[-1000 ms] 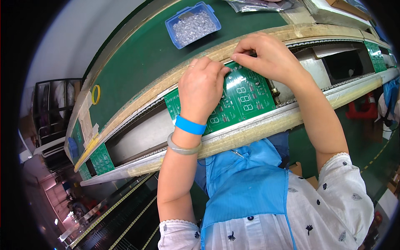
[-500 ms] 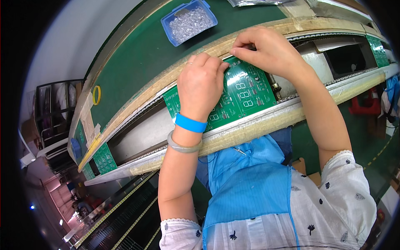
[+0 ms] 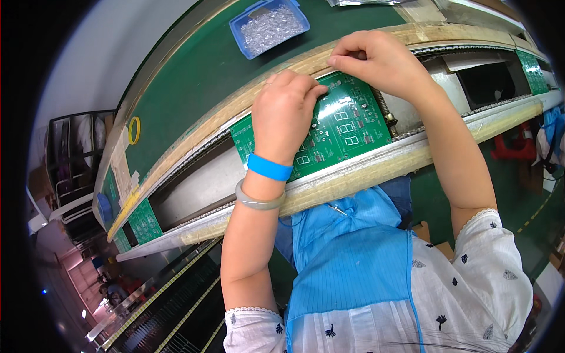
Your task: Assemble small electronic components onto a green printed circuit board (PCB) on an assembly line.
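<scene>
Left hand [image 3: 285, 115] over board [image 3: 347, 120], grip I can't tell; right hand [image 3: 381, 63] pinched narrow near conveyor's [image 3: 353, 181] far edge. Uneven pressing could tilt board.

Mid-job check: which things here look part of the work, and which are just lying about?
Likely part of it:
- green circuit board, left hand over it, right hand by its far edge
- conveyor rail
- perhaps the blue bin of clear parts

Seemingly lying about:
- yellow ring
- silvery packet
</scene>
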`<state>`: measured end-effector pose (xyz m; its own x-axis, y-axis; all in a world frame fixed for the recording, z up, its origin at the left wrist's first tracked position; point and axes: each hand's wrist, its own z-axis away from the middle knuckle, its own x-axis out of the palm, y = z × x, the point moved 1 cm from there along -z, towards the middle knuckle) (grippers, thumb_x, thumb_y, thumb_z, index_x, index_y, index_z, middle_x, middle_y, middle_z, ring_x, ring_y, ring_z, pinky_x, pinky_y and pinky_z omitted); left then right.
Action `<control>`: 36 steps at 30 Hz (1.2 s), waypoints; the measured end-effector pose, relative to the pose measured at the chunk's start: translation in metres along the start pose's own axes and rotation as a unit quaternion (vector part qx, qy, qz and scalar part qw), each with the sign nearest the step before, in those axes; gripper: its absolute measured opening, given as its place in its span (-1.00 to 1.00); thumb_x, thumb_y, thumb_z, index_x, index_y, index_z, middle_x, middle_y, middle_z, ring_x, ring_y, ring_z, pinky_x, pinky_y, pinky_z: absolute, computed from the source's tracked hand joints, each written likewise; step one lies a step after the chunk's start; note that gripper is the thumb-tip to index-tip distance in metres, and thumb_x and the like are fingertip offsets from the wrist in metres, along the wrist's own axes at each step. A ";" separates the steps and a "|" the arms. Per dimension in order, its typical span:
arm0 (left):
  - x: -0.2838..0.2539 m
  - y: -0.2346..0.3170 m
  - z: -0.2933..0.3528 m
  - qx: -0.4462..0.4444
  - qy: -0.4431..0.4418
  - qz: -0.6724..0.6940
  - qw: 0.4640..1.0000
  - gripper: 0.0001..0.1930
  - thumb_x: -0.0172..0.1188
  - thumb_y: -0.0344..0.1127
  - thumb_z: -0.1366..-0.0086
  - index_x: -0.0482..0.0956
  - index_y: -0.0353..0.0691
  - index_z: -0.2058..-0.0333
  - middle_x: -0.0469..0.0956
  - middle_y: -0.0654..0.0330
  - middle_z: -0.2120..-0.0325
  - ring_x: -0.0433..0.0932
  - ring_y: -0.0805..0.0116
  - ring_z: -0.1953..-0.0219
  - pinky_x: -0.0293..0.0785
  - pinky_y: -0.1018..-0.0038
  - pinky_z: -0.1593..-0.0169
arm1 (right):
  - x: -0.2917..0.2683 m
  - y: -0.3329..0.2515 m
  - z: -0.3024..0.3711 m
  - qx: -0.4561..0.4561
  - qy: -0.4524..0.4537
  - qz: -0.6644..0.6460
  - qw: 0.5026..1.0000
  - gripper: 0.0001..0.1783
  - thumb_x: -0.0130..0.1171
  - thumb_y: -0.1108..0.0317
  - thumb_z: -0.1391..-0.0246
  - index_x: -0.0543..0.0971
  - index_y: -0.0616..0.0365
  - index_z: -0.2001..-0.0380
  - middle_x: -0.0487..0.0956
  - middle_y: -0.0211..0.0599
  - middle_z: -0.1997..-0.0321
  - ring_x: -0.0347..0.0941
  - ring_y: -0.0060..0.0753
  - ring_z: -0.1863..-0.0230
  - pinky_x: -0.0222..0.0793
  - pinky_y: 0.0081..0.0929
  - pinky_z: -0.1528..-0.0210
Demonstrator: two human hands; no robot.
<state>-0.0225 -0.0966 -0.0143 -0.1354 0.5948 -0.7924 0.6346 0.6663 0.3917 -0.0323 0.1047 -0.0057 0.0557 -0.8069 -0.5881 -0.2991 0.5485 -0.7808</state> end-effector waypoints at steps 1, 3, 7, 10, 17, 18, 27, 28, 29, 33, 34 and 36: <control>0.000 0.001 0.000 0.016 0.008 -0.009 1.000 -0.86 0.39 -0.28 -0.06 0.62 -0.15 0.55 0.52 0.18 0.53 0.54 0.12 0.37 0.50 0.25 0.32 | -0.001 0.001 -0.002 -0.001 -0.001 0.001 1.000 -0.70 0.27 0.21 -0.16 0.64 0.29 0.34 0.58 -0.32 0.51 0.45 -0.54 0.45 0.36 -0.51 0.37; -0.003 0.004 -0.001 0.043 0.003 -0.036 0.998 -0.87 0.39 -0.30 -0.10 0.65 -0.19 0.49 0.54 0.15 0.51 0.54 0.11 0.37 0.49 0.27 0.31 | -0.004 0.002 -0.008 0.031 -0.007 -0.019 0.999 -0.70 0.27 0.20 -0.17 0.64 0.29 0.32 0.55 -0.37 0.52 0.40 -0.61 0.44 0.35 -0.53 0.37; -0.005 0.005 0.000 0.067 -0.009 -0.047 0.997 -0.87 0.34 -0.30 -0.19 0.68 -0.23 0.39 0.59 0.12 0.46 0.56 0.09 0.35 0.49 0.28 0.27 | -0.010 -0.009 -0.018 -0.002 0.021 0.010 1.000 -0.71 0.27 0.22 -0.17 0.63 0.30 0.32 0.52 -0.38 0.53 0.37 -0.61 0.46 0.33 -0.53 0.39; -0.008 -0.003 -0.003 0.027 0.046 -0.009 0.999 -0.88 0.31 -0.25 -0.20 0.66 -0.14 0.44 0.55 0.18 0.48 0.54 0.10 0.36 0.49 0.22 0.30 | -0.018 -0.026 -0.030 0.001 -0.002 0.042 0.999 -0.73 0.28 0.24 -0.16 0.67 0.26 0.27 0.58 -0.40 0.48 0.43 -0.64 0.40 0.37 -0.58 0.32; -0.027 -0.044 -0.062 0.039 0.123 -0.130 0.983 -0.89 0.26 -0.26 -0.23 0.73 -0.09 0.36 0.62 0.13 0.39 0.55 0.03 0.28 0.51 0.18 0.19 | -0.008 -0.043 -0.090 -0.116 0.051 0.253 0.959 -0.81 0.22 0.31 0.01 0.72 0.16 0.39 0.67 -0.06 0.34 0.60 0.05 0.19 0.50 -0.16 0.09; -0.028 -0.056 -0.068 0.043 0.096 -0.191 0.976 -0.87 0.27 -0.28 -0.25 0.73 -0.16 0.31 0.64 0.14 0.39 0.58 0.10 0.31 0.50 0.29 0.20 | -0.002 -0.048 -0.095 -0.119 0.047 0.250 0.960 -0.81 0.22 0.31 0.01 0.72 0.16 0.39 0.67 -0.06 0.34 0.60 0.05 0.19 0.50 -0.16 0.09; -0.009 -0.063 -0.093 -0.035 0.012 -0.245 0.969 -0.84 0.31 -0.22 -0.16 0.78 -0.10 0.34 0.70 0.08 0.35 0.62 0.06 0.23 0.55 0.23 0.14 | 0.025 -0.046 -0.117 -0.089 -0.005 0.507 0.857 -0.82 0.24 0.28 0.03 0.75 0.06 0.41 0.70 -0.25 0.26 0.47 -0.09 -0.09 0.27 0.18 -0.08; -0.012 -0.059 -0.094 -0.030 0.014 -0.204 0.978 -0.85 0.25 -0.29 -0.12 0.76 -0.12 0.38 0.68 0.01 0.39 0.61 -0.01 0.27 0.53 0.16 0.15 | 0.024 -0.045 -0.117 -0.081 -0.011 0.498 0.863 -0.83 0.23 0.28 0.03 0.75 0.05 0.41 0.70 -0.26 0.27 0.47 -0.10 -0.07 0.27 0.15 -0.05; -0.014 -0.056 -0.094 -0.025 0.015 -0.163 0.986 -0.85 0.19 -0.37 -0.09 0.74 -0.15 0.41 0.65 -0.06 0.44 0.60 -0.08 0.30 0.52 0.09 0.16 | 0.024 -0.043 -0.116 -0.072 -0.016 0.489 0.869 -0.83 0.23 0.28 0.03 0.75 0.04 0.41 0.70 -0.27 0.27 0.48 -0.11 -0.05 0.27 0.11 -0.03; -0.015 -0.061 -0.093 -0.020 0.033 -0.150 0.988 -0.84 0.18 -0.38 -0.09 0.74 -0.15 0.40 0.65 -0.05 0.45 0.59 -0.09 0.31 0.51 0.08 0.17 | 0.026 -0.043 -0.113 -0.099 -0.001 0.472 0.876 -0.83 0.23 0.26 0.03 0.75 0.02 0.43 0.70 -0.28 0.29 0.48 -0.13 -0.02 0.26 0.08 0.01; -0.013 -0.061 -0.094 -0.026 0.032 -0.169 0.985 -0.85 0.18 -0.38 -0.10 0.74 -0.16 0.41 0.65 -0.04 0.44 0.59 -0.09 0.31 0.51 0.08 0.17 | 0.027 -0.042 -0.113 -0.095 0.007 0.478 0.873 -0.83 0.23 0.25 0.03 0.74 0.01 0.44 0.70 -0.29 0.30 0.48 -0.12 -0.01 0.25 0.09 0.01; -0.012 -0.063 -0.094 -0.032 0.032 -0.189 0.981 -0.85 0.18 -0.38 -0.11 0.73 -0.17 0.41 0.65 -0.04 0.43 0.59 -0.09 0.32 0.51 0.07 0.17 | 0.029 -0.042 -0.114 -0.092 0.016 0.484 0.870 -0.83 0.22 0.25 0.04 0.74 0.01 0.45 0.70 -0.29 0.31 0.48 -0.12 0.00 0.25 0.10 0.01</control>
<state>-0.1323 -0.1028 0.0143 -0.4014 0.3258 -0.8560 0.4810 0.8703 0.1057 -0.1267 0.0332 0.0344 -0.3334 0.0071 -0.9428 -0.3385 0.9324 0.1267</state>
